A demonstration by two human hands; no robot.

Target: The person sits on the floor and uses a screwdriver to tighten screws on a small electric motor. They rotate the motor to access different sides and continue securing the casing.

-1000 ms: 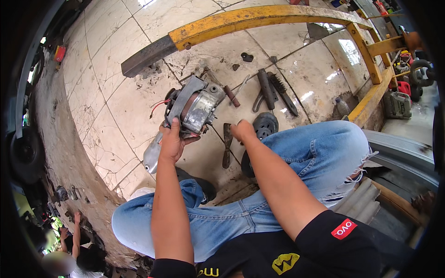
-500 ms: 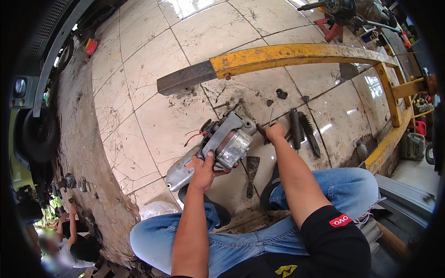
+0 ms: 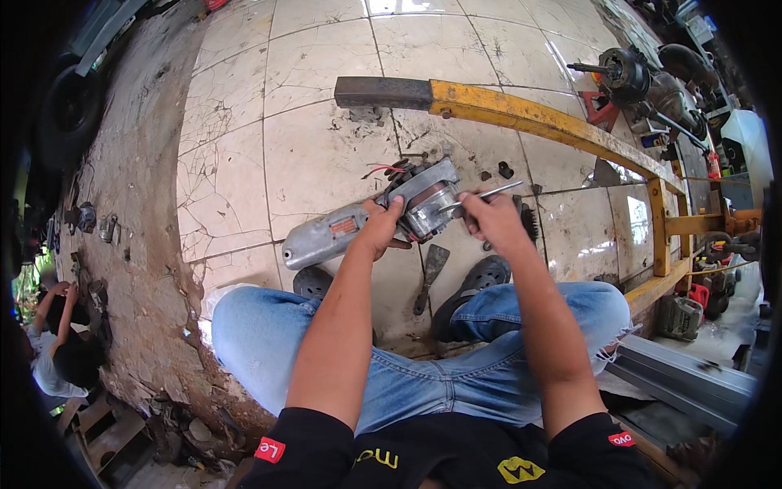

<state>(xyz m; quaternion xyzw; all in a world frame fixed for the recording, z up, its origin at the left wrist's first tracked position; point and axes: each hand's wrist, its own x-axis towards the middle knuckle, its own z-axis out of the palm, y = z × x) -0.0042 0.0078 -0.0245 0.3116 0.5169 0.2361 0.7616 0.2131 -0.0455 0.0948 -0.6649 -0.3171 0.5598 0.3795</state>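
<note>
An alternator (image 3: 426, 198) with a silvery housing, a copper-brown band and a red wire rests on a long grey metal cover (image 3: 314, 236). My left hand (image 3: 380, 226) is wrapped round its near left side, thumb on top, the other fingers partly hidden beneath. In my right hand (image 3: 491, 218) a slim shiny metal rod tool (image 3: 503, 189) is gripped. One end sticks out to the upper right, and the other points at the alternator's right face; whether it touches cannot be made out. A flat scraper (image 3: 430, 273) lies on the tiles between my feet.
A yellow steel beam (image 3: 521, 114) with a dark end spans the floor beyond the alternator. A black brush (image 3: 529, 218) lies partly behind my right hand. Small dark parts (image 3: 505, 169) sit on the tiles. Another person (image 3: 61, 342) is at the far left.
My right hand has come up from the floor tools to the alternator's right side, now with the metal rod tool in it. My left hand stays on the alternator. The view has shifted.
</note>
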